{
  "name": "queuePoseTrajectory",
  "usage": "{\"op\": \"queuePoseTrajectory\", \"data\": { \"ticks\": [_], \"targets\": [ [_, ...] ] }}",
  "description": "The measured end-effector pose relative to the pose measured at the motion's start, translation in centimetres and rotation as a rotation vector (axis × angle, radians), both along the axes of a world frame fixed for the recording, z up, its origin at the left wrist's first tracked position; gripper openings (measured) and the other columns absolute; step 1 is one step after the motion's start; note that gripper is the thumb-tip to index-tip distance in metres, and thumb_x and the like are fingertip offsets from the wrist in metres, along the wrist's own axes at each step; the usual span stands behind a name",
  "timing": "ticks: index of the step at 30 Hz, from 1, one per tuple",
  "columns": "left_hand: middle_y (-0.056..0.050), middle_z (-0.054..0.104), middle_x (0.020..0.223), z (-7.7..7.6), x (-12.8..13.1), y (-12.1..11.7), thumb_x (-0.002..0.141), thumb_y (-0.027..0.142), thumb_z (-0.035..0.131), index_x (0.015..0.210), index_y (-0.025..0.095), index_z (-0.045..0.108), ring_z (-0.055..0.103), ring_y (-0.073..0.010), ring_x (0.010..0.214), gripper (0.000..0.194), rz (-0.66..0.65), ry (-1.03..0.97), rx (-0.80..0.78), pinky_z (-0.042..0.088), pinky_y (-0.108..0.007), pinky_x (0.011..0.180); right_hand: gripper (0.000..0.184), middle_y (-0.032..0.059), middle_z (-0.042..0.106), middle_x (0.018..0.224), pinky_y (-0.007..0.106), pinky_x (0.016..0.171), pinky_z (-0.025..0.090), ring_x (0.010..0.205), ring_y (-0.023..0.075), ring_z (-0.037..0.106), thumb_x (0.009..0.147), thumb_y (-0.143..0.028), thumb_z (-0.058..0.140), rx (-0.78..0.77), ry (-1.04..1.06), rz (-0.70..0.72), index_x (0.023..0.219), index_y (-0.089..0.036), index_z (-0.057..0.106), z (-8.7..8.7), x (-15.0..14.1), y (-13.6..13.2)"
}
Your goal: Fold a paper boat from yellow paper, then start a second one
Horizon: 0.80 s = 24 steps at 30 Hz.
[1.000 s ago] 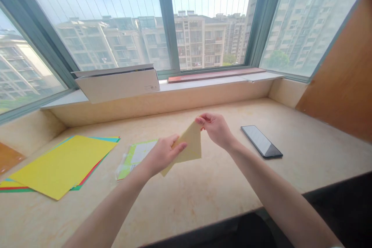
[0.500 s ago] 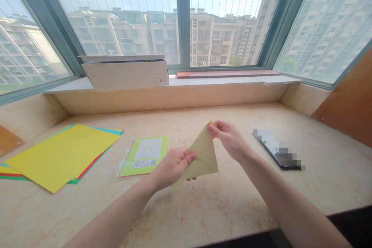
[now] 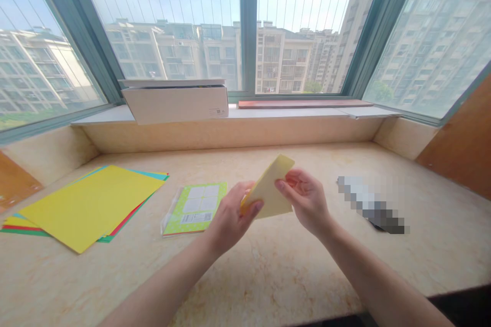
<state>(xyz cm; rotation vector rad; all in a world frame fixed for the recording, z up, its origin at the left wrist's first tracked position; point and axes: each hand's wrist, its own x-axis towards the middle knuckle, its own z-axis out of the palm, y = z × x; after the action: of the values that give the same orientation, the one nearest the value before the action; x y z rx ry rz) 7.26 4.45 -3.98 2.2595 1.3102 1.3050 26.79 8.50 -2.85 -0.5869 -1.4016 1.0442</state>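
A sheet of pale yellow folded paper (image 3: 274,196) is held up off the counter between my two hands. My left hand (image 3: 240,209) grips its lower left edge, thumb on the near face and the other fingers behind. At the paper's upper right, my right hand (image 3: 307,196) pinches it with thumb and fingers, the fingertips partly hidden. The paper's top end sticks up past both hands, and a fold runs along its left side.
Left on the marbled counter (image 3: 245,286) lies a fanned stack of coloured paper (image 3: 95,204). A green packet (image 3: 195,207) in clear wrap is beside my left hand. A blurred-out phone (image 3: 370,207) lies at right. On the sill are a white box (image 3: 176,104) and a reddish board (image 3: 303,104).
The paper has gone from a pointed triangular shape to a narrower folded shape with a blunt top. My right hand has slid lower along it. The view has shifted slightly.
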Motion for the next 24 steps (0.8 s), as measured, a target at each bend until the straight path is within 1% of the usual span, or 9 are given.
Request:
{"op": "queuePoseTrajectory", "data": {
  "ticks": [3,5,8,10,13,15,19,22,24],
  "targets": [
    [-0.013,0.059,0.129,-0.2,0.7,-0.4,0.096,0.036,0.059,0.149,0.022,0.033,0.06,-0.0252,0.114,0.061,0.04,-0.064,0.019,0.05,-0.043,0.097,0.026,0.0016,0.072,0.077,0.029,0.061,0.052,0.068,0.0175,0.067,0.081,-0.041,0.08,-0.108,0.094,-0.147,0.089,-0.023,0.064,-0.1,-0.8,-0.5],
    [-0.015,0.055,0.136,-0.4,1.1,-0.7,0.094,0.036,0.061,0.155,0.023,0.024,0.055,-0.028,0.122,0.072,0.009,-0.042,-0.002,0.047,-0.047,0.103,0.029,0.001,0.072,0.074,0.027,0.057,0.051,0.064,0.0173,0.067,0.079,-0.042,0.082,-0.173,0.119,-0.138,0.09,-0.023,0.063,-0.1,-1.2,-0.8],
    [-0.017,0.049,0.145,-0.2,1.5,-1.1,0.094,0.038,0.062,0.155,0.023,0.026,0.049,-0.0317,0.131,0.072,-0.062,-0.104,-0.111,0.041,-0.051,0.109,0.03,0.0034,0.074,0.081,0.028,0.058,0.051,0.066,0.0174,0.068,0.085,-0.049,0.075,-0.171,0.1,-0.059,0.096,-0.022,0.068,-0.2,-1.1,-0.9],
    [-0.016,0.045,0.15,0.3,1.6,-1.4,0.096,0.04,0.059,0.155,0.023,0.027,0.046,-0.0329,0.136,0.069,-0.168,-0.223,-0.225,0.038,-0.05,0.112,0.035,0.0055,0.074,0.085,0.029,0.059,0.052,0.064,0.0166,0.066,0.092,-0.055,0.064,-0.16,0.104,0.011,0.099,-0.021,0.071,-0.2,-0.8,-0.5],
    [-0.014,0.045,0.152,1.2,1.5,-1.8,0.097,0.045,0.055,0.156,0.024,0.029,0.043,-0.0338,0.138,0.068,-0.371,-0.361,-0.389,0.037,-0.048,0.113,0.04,0.0054,0.073,0.083,0.027,0.053,0.047,0.059,0.0141,0.063,0.094,-0.058,0.059,-0.211,0.147,0.096,0.09,-0.021,0.073,-0.1,-0.1,0.3],
    [-0.013,0.047,0.151,1.6,1.5,-2.1,0.098,0.048,0.052,0.155,0.023,0.032,0.044,-0.0346,0.137,0.066,-0.438,-0.416,-0.471,0.036,-0.049,0.114,0.039,0.0045,0.071,0.08,0.025,0.052,0.045,0.059,0.013,0.062,0.092,-0.057,0.064,-0.27,0.159,0.145,0.082,-0.02,0.072,0.0,0.3,0.7],
    [-0.011,0.052,0.146,1.8,1.6,-2.1,0.103,0.049,0.039,0.15,0.023,0.043,0.047,-0.0323,0.134,0.054,-0.36,-0.446,-0.565,0.034,-0.048,0.114,0.036,0.0063,0.072,0.089,0.024,0.056,0.046,0.066,0.0134,0.062,0.092,-0.056,0.065,-0.382,0.107,0.288,0.091,-0.02,0.074,0.2,0.9,0.9],
    [-0.012,0.059,0.138,1.7,1.5,-1.7,0.1,0.047,0.049,0.145,0.022,0.047,0.053,-0.0303,0.127,0.051,-0.253,-0.408,-0.599,0.039,-0.045,0.109,0.034,0.0074,0.073,0.097,0.024,0.06,0.047,0.07,0.0133,0.063,0.094,-0.053,0.063,-0.418,0.059,0.379,0.1,-0.021,0.075,0.2,1.2,0.9],
    [-0.011,0.063,0.131,1.6,1.3,-1.4,0.097,0.046,0.057,0.141,0.021,0.049,0.058,-0.0299,0.121,0.052,-0.232,-0.39,-0.64,0.044,-0.043,0.102,0.032,0.0078,0.074,0.098,0.025,0.064,0.048,0.072,0.0141,0.064,0.096,-0.05,0.062,-0.422,0.023,0.427,0.102,-0.022,0.076,0.2,1.3,0.9]
  ]
}}
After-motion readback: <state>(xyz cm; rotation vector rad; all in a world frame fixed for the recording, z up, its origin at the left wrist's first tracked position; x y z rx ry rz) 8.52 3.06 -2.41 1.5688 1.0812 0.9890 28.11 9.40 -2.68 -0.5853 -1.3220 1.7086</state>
